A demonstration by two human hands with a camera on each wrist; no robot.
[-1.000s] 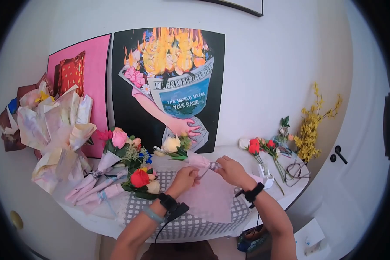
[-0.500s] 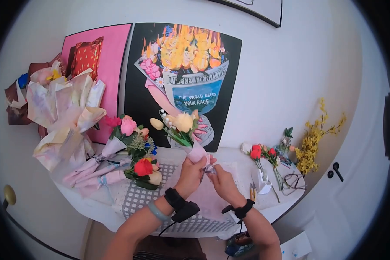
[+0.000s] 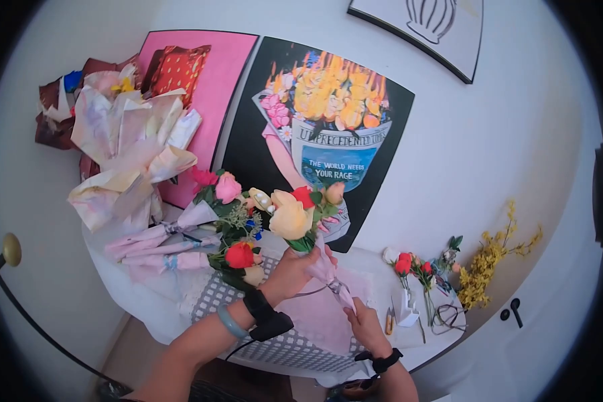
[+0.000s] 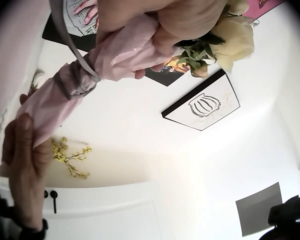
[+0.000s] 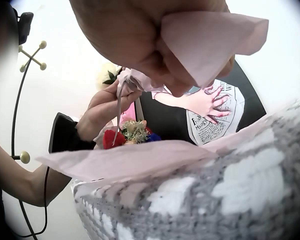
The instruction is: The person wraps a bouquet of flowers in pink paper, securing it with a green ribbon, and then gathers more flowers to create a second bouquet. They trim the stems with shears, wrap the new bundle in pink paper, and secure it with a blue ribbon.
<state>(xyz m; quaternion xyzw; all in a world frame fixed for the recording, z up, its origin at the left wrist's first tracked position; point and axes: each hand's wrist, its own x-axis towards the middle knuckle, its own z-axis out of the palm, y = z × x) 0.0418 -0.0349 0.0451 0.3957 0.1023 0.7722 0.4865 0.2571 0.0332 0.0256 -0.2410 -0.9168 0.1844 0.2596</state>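
A small bouquet with a cream rose (image 3: pixel 291 216), a red bloom and a peach bud is wrapped in pink paper (image 3: pixel 323 268). My left hand (image 3: pixel 291 273) grips the wrap just under the blooms. Lower down, my right hand (image 3: pixel 370 329) pinches the wrapped stem end, and its paper tip (image 5: pixel 215 45) sticks out past the fingers in the right wrist view. Grey ribbon (image 4: pixel 76 80) circles the wrap between the two hands, with a loose length hanging from it. A pink sheet (image 3: pixel 315 318) lies below on the checked cloth (image 3: pixel 214 299).
Wrapped bouquets (image 3: pixel 157 242) lie at the table's left, beside a red rose (image 3: pixel 239 254). On the right are a white holder (image 3: pixel 407 309), loose flowers, glasses (image 3: pixel 449 318) and yellow blossoms (image 3: pixel 479 271). Two pictures lean on the wall behind, with large paper bouquets (image 3: pixel 124 144) at left.
The bouquet has turned, its blooms now facing me and its stem end pointing down to the right. My right hand has moved from the ribbon to the lower end. The head view has tilted.
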